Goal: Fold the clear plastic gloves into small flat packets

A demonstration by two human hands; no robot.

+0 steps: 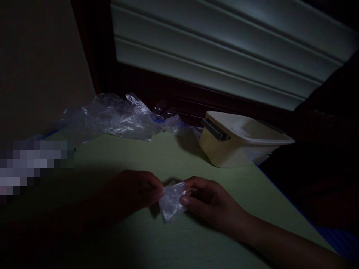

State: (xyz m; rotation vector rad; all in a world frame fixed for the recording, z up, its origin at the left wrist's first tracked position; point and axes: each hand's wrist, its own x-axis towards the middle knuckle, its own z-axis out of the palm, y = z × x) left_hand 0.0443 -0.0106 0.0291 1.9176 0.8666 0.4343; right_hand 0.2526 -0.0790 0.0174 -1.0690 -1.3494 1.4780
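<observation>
A small folded clear plastic bag (pixel 171 203) is stretched between my two hands, just above the pale green tabletop (pixel 134 153). Its left edge is pinched between the thumb and fingers of my left hand (pixel 140 190), which lies in deep shadow. On the other side, my right hand (pixel 206 200) grips the bag with the thumb in front and the fingers behind. The plastic looks crinkled and shiny. Whether anything lies inside its folds I cannot tell.
Crumpled clear plastic bags (pixel 120 117) lie along the table's back edge. A cream plastic bin (pixel 224 149) with dark handles stands at the right edge. Behind is a slatted shutter (pixel 202 48). A blurred pale item (pixel 30 164) sits at the left. The room is dim.
</observation>
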